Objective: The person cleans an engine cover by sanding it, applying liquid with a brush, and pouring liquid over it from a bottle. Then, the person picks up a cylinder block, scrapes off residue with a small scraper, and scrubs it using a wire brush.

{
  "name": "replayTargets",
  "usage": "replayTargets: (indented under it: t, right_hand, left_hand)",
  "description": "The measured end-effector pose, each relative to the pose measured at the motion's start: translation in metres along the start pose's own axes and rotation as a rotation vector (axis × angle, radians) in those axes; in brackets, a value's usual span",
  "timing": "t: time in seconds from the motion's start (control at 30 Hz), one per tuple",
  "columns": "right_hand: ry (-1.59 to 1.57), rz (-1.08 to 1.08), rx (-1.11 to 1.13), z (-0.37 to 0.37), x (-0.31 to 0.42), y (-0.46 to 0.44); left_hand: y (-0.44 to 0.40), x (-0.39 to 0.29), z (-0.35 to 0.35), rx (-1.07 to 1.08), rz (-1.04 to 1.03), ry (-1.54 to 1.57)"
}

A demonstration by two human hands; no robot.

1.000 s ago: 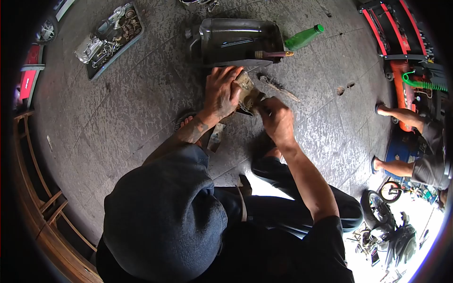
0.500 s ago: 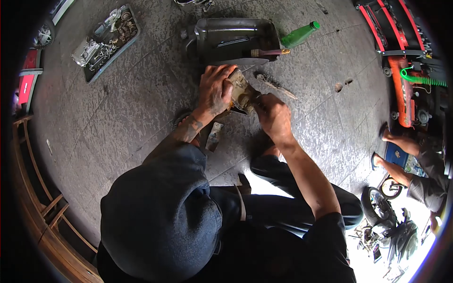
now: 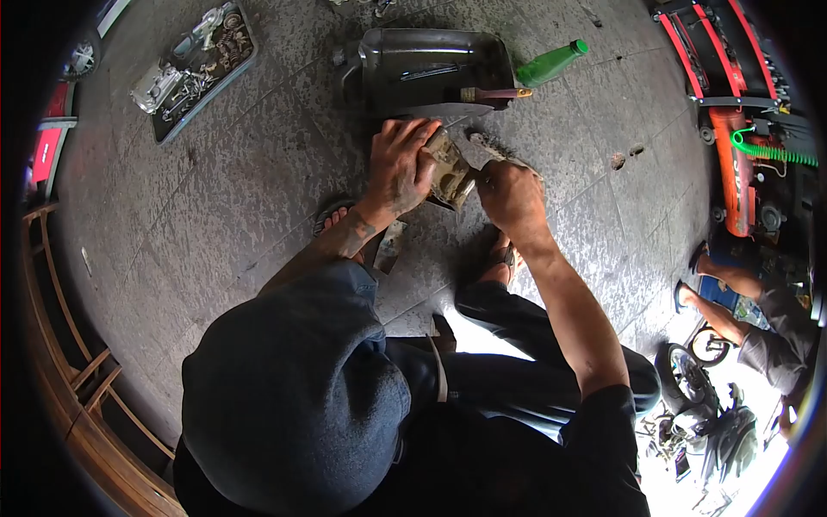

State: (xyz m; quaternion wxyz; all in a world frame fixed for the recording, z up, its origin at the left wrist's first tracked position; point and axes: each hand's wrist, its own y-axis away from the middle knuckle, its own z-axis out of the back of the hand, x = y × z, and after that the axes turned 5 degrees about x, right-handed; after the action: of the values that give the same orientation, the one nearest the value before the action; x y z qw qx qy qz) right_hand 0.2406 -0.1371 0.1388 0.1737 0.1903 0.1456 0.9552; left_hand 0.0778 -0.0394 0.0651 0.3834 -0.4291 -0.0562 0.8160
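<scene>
My left hand (image 3: 403, 168) is closed around the left side of a grimy metal engine part (image 3: 450, 177), steadying it above the floor between my feet. On the other side, my right hand (image 3: 514, 196) makes a fist against the part's right edge. Whatever it grips is mostly covered by the fingers; only a dark tip shows toward the metal. Just beyond lies a thin, brush-like tool (image 3: 484, 145) on the floor, partly behind my right hand. A flat light-coloured piece (image 3: 392, 246) lies below the part, near my left foot.
Ahead is a cut-open black container (image 3: 435, 39) with a paintbrush (image 3: 491, 94) across its rim. A green bottle (image 3: 551, 64) lies beside it. A tray (image 3: 207, 93) holds metal parts at upper left. At right are an orange tank (image 3: 732, 172), another person's legs (image 3: 719, 310) and a motorcycle (image 3: 698, 388).
My right hand has shifted slightly right and toward the far side, and the engine part has tilted a little. My left hand keeps its hold.
</scene>
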Motion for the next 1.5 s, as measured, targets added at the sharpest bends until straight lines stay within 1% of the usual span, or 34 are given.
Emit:
replayTargets:
  t: [0.03,0.07,0.17,0.23,0.3,0.37,0.4,0.47,0.5,0.57,0.6,0.63,0.7,0.8,0.9,0.93,1.03,1.07,1.17,1.2,1.23,1.33,1.4,1.5]
  right_hand:
    - [-0.025,-0.036,0.046,-0.003,0.002,0.000]
    - [-0.024,-0.034,0.046,-0.004,0.001,0.000]
    - [-0.029,0.016,0.064,-0.004,-0.008,0.000]
    - [-0.145,-0.123,0.163,0.006,-0.016,-0.013]
    - [-0.150,-0.136,0.165,0.003,-0.015,-0.013]
    - [-0.138,-0.116,0.090,-0.006,-0.013,-0.007]
    - [-0.137,-0.117,0.095,-0.005,-0.012,-0.006]
    - [-0.165,-0.147,0.227,0.003,-0.012,-0.005]
    - [-0.162,-0.151,0.233,0.002,-0.015,-0.005]
    - [-0.294,-0.126,0.075,-0.002,-0.023,-0.009]
    - [-0.272,-0.084,0.031,-0.003,-0.020,-0.007]
    - [-0.268,-0.079,0.039,-0.003,-0.018,-0.004]
    - [-0.203,-0.053,0.167,-0.002,-0.012,0.004]
    - [-0.278,-0.111,0.122,-0.003,-0.018,0.001]
    - [-0.325,-0.109,0.074,-0.009,-0.020,0.001]
    - [-0.288,-0.139,0.163,-0.009,-0.018,0.006]
    - [-0.331,-0.076,0.181,-0.008,-0.017,0.014]
    - [-0.334,-0.085,0.180,-0.010,-0.018,0.016]
    - [-0.426,-0.092,0.081,-0.015,-0.023,0.013]
    - [-0.324,-0.098,0.142,-0.007,-0.004,0.021]
    - [-0.278,0.068,0.024,-0.013,0.000,0.029]
    - [-0.245,0.061,0.041,-0.017,0.003,0.037]
    - [-0.218,0.125,-0.055,-0.018,-0.003,0.035]
    - [-0.219,0.083,-0.063,-0.014,-0.007,0.024]
  left_hand:
    - [0.001,-0.002,0.001,0.000,0.004,-0.001]
    - [0.002,-0.004,0.002,0.011,-0.004,-0.023]
    - [0.005,-0.008,0.003,0.039,-0.011,-0.045]
    - [0.003,-0.010,0.001,0.030,-0.009,-0.069]
    - [0.004,-0.013,0.001,0.036,-0.007,-0.073]
    - [0.005,-0.015,0.002,0.043,-0.004,-0.079]
    - [0.006,-0.016,0.002,0.043,-0.011,-0.096]
    - [0.007,-0.017,0.002,0.044,-0.010,-0.110]
    - [0.007,-0.016,0.000,0.031,-0.001,-0.104]
    - [0.007,-0.016,-0.001,0.014,0.016,-0.097]
    - [0.007,-0.017,0.000,-0.001,0.013,-0.100]
    - [0.006,-0.017,0.001,-0.017,0.010,-0.106]
    - [0.007,-0.018,0.003,-0.004,0.003,-0.114]
    - [0.008,-0.021,0.002,0.014,-0.010,-0.123]
    - [0.008,-0.018,0.000,0.010,-0.009,-0.133]
    - [0.008,-0.016,-0.001,0.017,-0.019,-0.129]
    - [0.012,-0.014,0.000,0.008,-0.032,-0.126]
    - [0.012,-0.014,-0.001,0.013,-0.036,-0.120]
    - [0.011,-0.014,-0.001,0.003,-0.023,-0.115]
    - [0.010,-0.016,0.001,0.014,-0.016,-0.108]
    - [0.009,-0.017,0.002,0.023,-0.006,-0.101]
    - [0.008,-0.017,0.002,0.014,-0.015,-0.100]
    - [0.006,-0.015,0.001,0.010,-0.004,-0.103]
    - [0.007,-0.014,0.000,0.003,0.012,-0.105]
